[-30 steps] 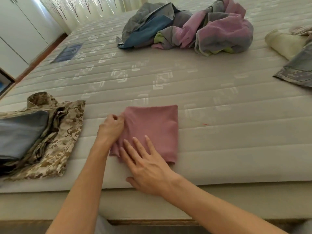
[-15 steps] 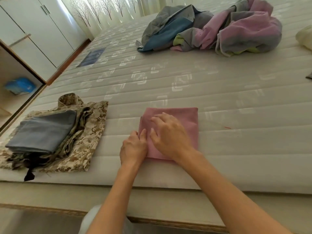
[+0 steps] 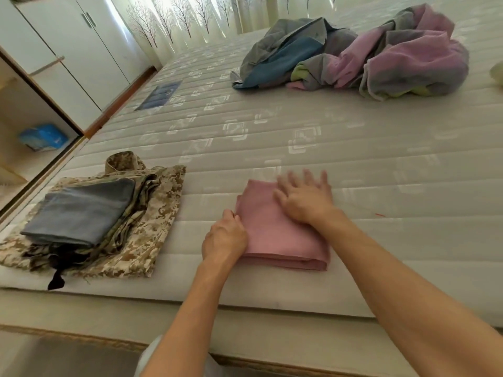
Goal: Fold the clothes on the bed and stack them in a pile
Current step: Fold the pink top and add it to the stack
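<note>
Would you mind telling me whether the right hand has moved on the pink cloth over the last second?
Yes. The right hand slid from the near edge of the pink cloth to its far edge.

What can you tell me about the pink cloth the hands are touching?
The pink cloth is a dusty-pink, soft-looking fabric folded into a thick, roughly square pad with layered edges along its near side. It lies flat on the mattress near the front edge, to the right of the folded pile. The left hand grips its left edge, and the right hand lies flat on top with fingers spread.
</note>
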